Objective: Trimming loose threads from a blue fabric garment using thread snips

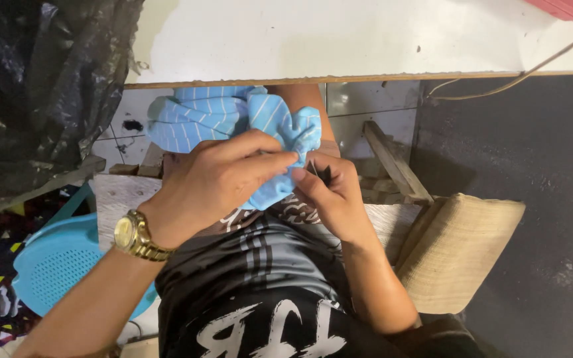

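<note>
- The blue striped cloth (233, 122) sits at centre frame, bunched over the lap just below the edge of the white bench (339, 40).
- The left hand (217, 182), with a gold watch (134, 235) at the wrist, is clenched on the cloth's lower fold.
- The right hand (333, 195) pinches a small dark tool (321, 174) at the cloth edge; its kind is unclear.
- My judgement: keep the fold taut, work the tip close to the pinching fingers, and make small moves.
</note>
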